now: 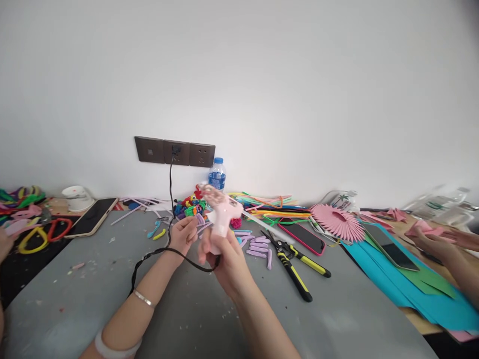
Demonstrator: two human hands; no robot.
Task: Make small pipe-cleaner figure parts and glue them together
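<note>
My right hand [226, 257] slants upward, wrapped round a pale-pink plastic glue gun [223, 219]! Just beside, my left hand [182, 237] pinches a short, fuzzy lilac strip [200, 219].

Of the camera wearer I count 1 left hand [184, 234] and 1 right hand [227, 253]. There are 1 glue gun [223, 215], 1 pair of pliers [287, 262], 3 phones [92, 218], 1 blue-capped bottle [217, 176], 3 wall plates [149, 149], 1 plug [175, 149] and 1 pleated paper ring [348, 229].

Bright, even light washes the wall [262, 89], while blur softens the glue gun [223, 217] and far-right bottle [444, 203].
</note>
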